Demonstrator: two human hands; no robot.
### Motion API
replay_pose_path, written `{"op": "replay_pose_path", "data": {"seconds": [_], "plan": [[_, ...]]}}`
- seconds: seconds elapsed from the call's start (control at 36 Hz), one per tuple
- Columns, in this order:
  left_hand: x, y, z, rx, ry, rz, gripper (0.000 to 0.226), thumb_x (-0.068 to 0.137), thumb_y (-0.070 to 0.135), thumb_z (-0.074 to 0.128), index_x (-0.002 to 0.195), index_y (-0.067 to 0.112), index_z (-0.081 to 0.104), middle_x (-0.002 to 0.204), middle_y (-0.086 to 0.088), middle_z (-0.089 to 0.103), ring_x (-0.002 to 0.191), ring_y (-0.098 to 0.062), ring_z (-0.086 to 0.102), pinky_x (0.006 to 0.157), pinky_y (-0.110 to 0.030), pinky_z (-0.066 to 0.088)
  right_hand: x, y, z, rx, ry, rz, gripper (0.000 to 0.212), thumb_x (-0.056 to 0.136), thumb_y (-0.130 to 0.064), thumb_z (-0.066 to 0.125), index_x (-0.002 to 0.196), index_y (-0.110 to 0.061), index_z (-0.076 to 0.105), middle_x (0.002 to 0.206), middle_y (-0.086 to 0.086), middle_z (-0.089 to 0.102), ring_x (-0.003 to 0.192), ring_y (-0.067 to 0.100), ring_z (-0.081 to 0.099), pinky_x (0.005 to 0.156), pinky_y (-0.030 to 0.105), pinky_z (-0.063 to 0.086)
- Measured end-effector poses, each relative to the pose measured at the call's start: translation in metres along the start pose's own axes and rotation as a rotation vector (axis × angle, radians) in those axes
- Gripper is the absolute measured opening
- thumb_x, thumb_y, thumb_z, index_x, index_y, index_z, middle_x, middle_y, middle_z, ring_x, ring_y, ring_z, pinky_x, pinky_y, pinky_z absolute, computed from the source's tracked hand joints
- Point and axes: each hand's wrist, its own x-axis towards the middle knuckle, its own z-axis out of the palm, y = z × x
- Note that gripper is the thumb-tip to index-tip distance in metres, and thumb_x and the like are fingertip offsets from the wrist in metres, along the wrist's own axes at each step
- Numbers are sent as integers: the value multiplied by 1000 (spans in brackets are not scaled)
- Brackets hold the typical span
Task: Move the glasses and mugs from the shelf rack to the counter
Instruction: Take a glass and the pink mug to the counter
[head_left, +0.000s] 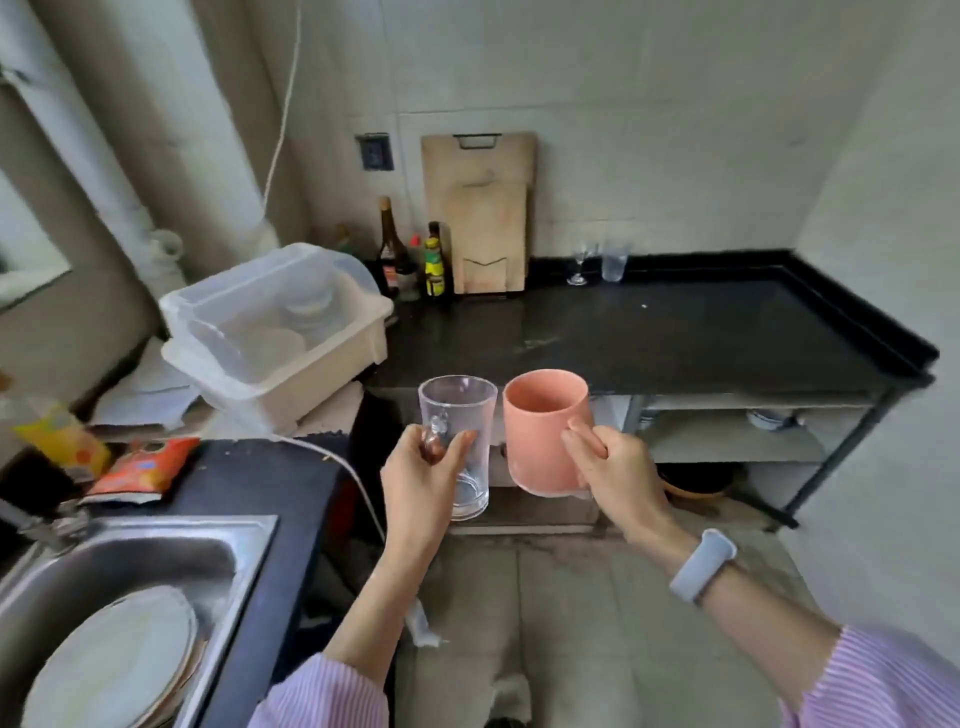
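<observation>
Both hands carry drinkware toward the bench (649, 332).
Left hand (421, 478) grips fragile, slippery clear glass mug (462, 431); right hand (613, 467) clamps pink mug (540, 431) by its handle.

This is a small home kitchen. A black stone counter (675, 332) runs along white tiled walls, with open shelves (727, 436) beneath it holding bowls. At about eleven o'clock two pale wooden chopping boards (480, 208) lean upright against the wall, just beside dark sauce and oil bottles (410, 254). A cream plastic dish tub with a clear lid (275, 332) holds white bowls at ten o'clock. A stainless steel sink (130, 587) at eight o'clock contains stacked white plates (111, 665), and crumpled orange snack packets (140, 470) lie near its upper edge. A clear stemmed glass (579, 264) and a clear tumbler (614, 261) stand at the counter's back at one o'clock.
</observation>
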Motion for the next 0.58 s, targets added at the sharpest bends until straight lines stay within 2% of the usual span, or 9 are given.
{"op": "replay_pose_path", "data": {"seconds": [0.11,0.17,0.25,0.36,0.42,0.5,0.58], "plan": [[60,-10,68,-49,-107,-9,40,78,31,70,65,4,43,56,4,43,52,-7,35,52,-20,34,65,24,-13,-86,112,47,48,91,-35,51,66,6,51,69,26,61,69,39,55,62,43,44],[93,-14,99,-67,-161,-14,39,79,30,69,63,9,39,58,1,42,55,-13,35,54,-24,34,100,31,-15,-106,145,76,47,92,-34,50,64,4,51,70,28,61,72,41,56,66,45,45],[141,-19,141,-60,-226,-21,40,79,29,68,62,14,36,57,-1,40,55,-15,34,54,-29,33,151,42,-15,-121,172,124,43,93,-35,48,59,-8,48,68,23,60,72,40,56,67,46,46],[194,-27,192,-63,-296,-75,38,81,27,66,65,4,41,62,-16,47,59,-17,40,58,-33,39,206,62,-16,-98,204,208,44,92,-39,48,54,-18,42,55,1,52,61,28,53,56,35,41],[214,-31,217,-58,-320,-103,38,83,27,65,72,-5,46,71,-25,56,61,-21,45,62,-36,44,229,74,-18,-94,212,253,44,92,-39,49,55,-15,42,54,2,51,61,28,52,57,34,40],[239,-36,253,-46,-343,-113,37,84,26,65,75,-6,49,76,-26,60,62,-26,50,60,-34,47,259,92,-26,-105,229,287,45,91,-37,50,53,-16,41,52,2,49,60,28,52,56,33,39],[261,-39,292,-30,-370,-124,37,83,27,65,80,-8,53,80,-26,62,74,-41,59,70,-44,54,291,109,-35,-122,221,318,43,92,-39,47,59,-11,45,56,4,50,61,25,49,55,32,35]]}}
